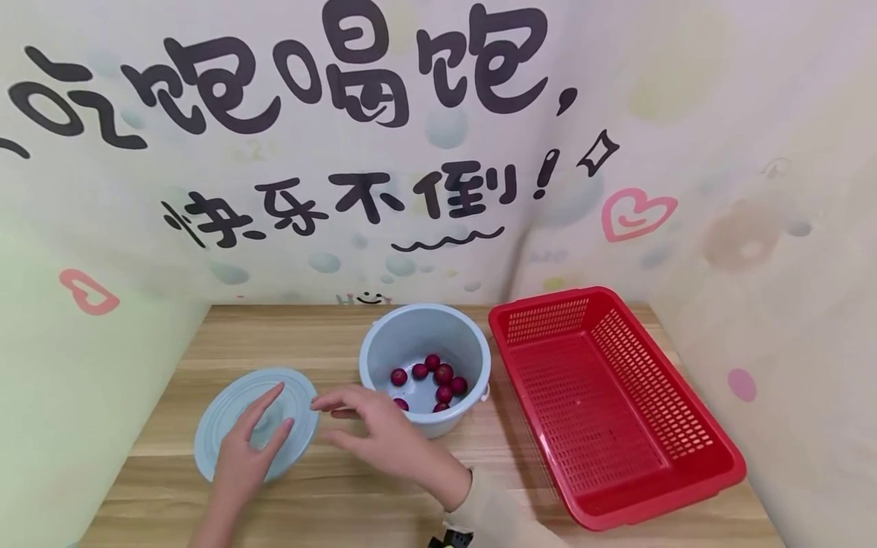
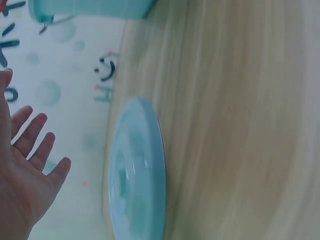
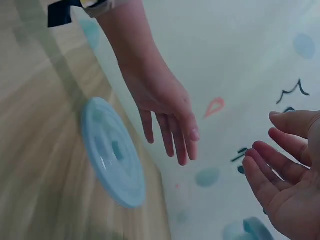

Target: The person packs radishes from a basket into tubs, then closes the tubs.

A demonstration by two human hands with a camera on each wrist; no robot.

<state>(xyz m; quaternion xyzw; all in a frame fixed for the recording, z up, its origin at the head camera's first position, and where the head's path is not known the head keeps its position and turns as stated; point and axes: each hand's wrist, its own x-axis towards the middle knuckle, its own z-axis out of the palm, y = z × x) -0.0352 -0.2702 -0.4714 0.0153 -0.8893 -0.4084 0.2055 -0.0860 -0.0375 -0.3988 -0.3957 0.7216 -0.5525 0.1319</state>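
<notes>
A light blue round lid (image 1: 214, 422) with a knob in its middle lies flat on the table at the left. My left hand (image 1: 247, 453) hovers over it, thumb and fingers spread; in the right wrist view, a gap shows between this hand (image 3: 160, 92) and the lid (image 3: 114, 152). Between the lid and a light blue bucket (image 1: 393, 341), my right hand (image 1: 380, 430) is held in the air with nothing in its fingers, covering part of the bucket's near side. Several small dark red round fruits (image 1: 444, 374) lie on the bucket's bottom.
To the right of the bucket stands a red perforated plastic basket (image 1: 575, 396), with nothing in it. Behind the wooden table (image 1: 329, 495) hangs a pale wall covering (image 1: 288, 167) with black writing, and similar walls close in both sides.
</notes>
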